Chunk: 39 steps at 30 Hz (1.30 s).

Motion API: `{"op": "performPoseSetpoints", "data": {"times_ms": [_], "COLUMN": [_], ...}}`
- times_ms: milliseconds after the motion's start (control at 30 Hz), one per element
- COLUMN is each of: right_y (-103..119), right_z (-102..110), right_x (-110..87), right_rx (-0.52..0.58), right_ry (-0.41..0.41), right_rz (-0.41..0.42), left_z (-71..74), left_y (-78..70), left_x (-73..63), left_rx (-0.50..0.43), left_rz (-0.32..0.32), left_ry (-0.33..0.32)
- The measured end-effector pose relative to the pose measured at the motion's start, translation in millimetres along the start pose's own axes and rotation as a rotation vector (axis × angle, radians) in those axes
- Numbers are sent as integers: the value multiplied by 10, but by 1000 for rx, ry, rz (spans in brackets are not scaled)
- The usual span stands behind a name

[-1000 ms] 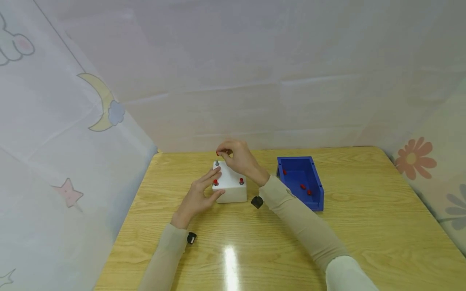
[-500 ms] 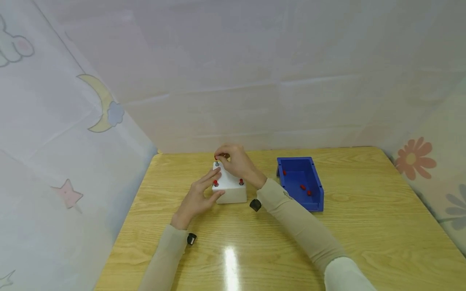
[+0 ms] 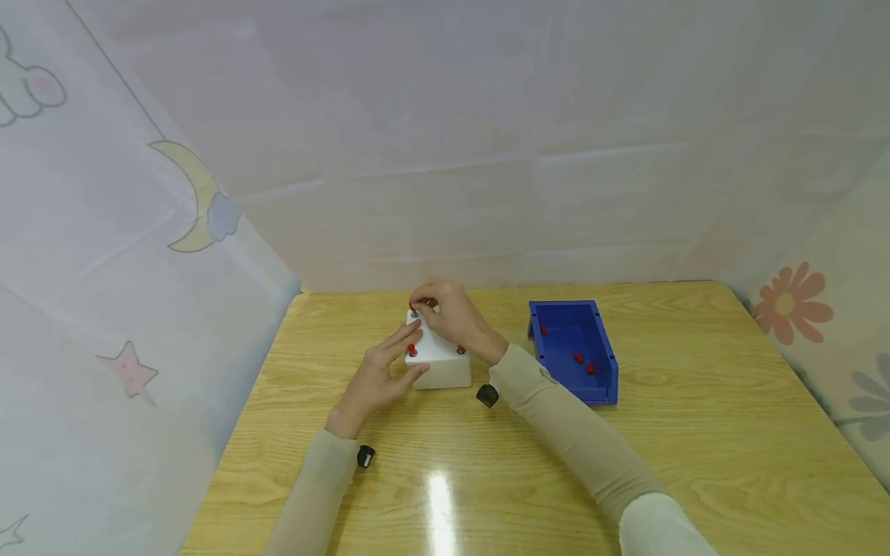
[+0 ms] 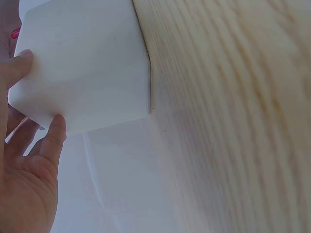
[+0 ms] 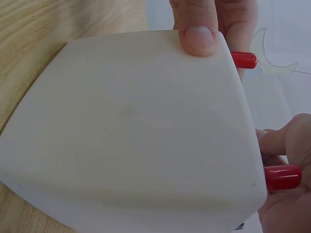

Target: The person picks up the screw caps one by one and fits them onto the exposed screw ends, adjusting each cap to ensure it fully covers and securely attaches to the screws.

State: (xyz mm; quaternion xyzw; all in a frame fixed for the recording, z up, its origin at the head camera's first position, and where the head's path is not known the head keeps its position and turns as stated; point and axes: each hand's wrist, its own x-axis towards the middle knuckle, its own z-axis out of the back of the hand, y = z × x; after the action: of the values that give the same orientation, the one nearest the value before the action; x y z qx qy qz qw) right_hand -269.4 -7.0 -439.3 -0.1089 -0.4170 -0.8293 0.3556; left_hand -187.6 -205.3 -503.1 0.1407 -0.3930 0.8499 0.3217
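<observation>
A white box (image 3: pixel 443 375) with short metal stems on its top stands near the table's far edge. My left hand (image 3: pixel 375 378) holds its left side, thumb on the front face and fingers reaching over the top. Red caps cover the two near stems: a left cap (image 3: pixel 412 349) and a right cap (image 3: pixel 461 350), the latter close under my right hand. With thumb and fingertips my right hand (image 3: pixel 452 315) pinches another red cap (image 3: pixel 412 306) right at the far-left stem. Its palm hides the far-right part of the top. In the right wrist view, my left thumb (image 5: pixel 199 39) presses the box's front.
To the right of the box, a blue open-front bin (image 3: pixel 568 309) holds a few loose red caps (image 3: pixel 579 357). The wooden table (image 3: pixel 695 417) backs onto a pale printed cloth (image 3: pixel 445 193). Each wrist carries a small black camera.
My right hand has come down and slightly left, bringing the red cap from above the far-left stem down onto its tip. My left hand and the box have stayed in place.
</observation>
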Motion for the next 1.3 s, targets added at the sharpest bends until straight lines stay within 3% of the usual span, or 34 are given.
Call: {"op": "performPoseSetpoints", "data": {"times_ms": [567, 933, 1300], "right_y": [-34, -42, -67], "right_z": [-43, -53, -90], "right_x": [-10, -5, -13], "right_rx": [10, -1, 2], "right_ry": [-21, -28, -42], "right_rz": [-6, 6, -3], "left_z": [-8, 11, -4], "left_y": [8, 4, 1], "left_x": [11, 15, -1], "left_rx": [6, 3, 11], "left_rz": [-7, 23, -10], "left_ry": [-10, 13, -10]}}
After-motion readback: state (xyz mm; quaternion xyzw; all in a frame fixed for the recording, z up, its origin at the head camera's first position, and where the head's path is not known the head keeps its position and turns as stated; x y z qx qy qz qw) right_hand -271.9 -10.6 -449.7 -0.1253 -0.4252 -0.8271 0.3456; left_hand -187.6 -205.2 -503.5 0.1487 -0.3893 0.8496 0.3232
